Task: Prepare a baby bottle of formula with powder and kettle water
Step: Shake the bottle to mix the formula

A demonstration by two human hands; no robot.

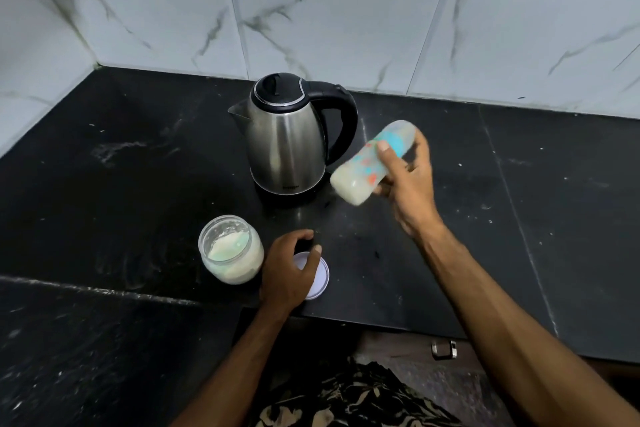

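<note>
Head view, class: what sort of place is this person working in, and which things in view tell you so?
Most likely a home kitchen. A dark stone counter meets a marble-patterned tiled wall, a steel electric kettle stands on the counter, and an open jar of powder sits near its front edge.

1. One steel kettle (pixel 289 139), black lid and handle, stands far on the counter.
2. One baby bottle (pixel 367 166), blurred and tilted, with pale liquid inside, is to the right of the kettle.
3. One open glass jar (pixel 230 250) of pale powder sits near left.
4. One white lid (pixel 320 276) lies flat just right of the jar.
5. Two hands: the left hand (pixel 287 274) over the lid, the right hand (pixel 408 180) round the bottle.
</note>
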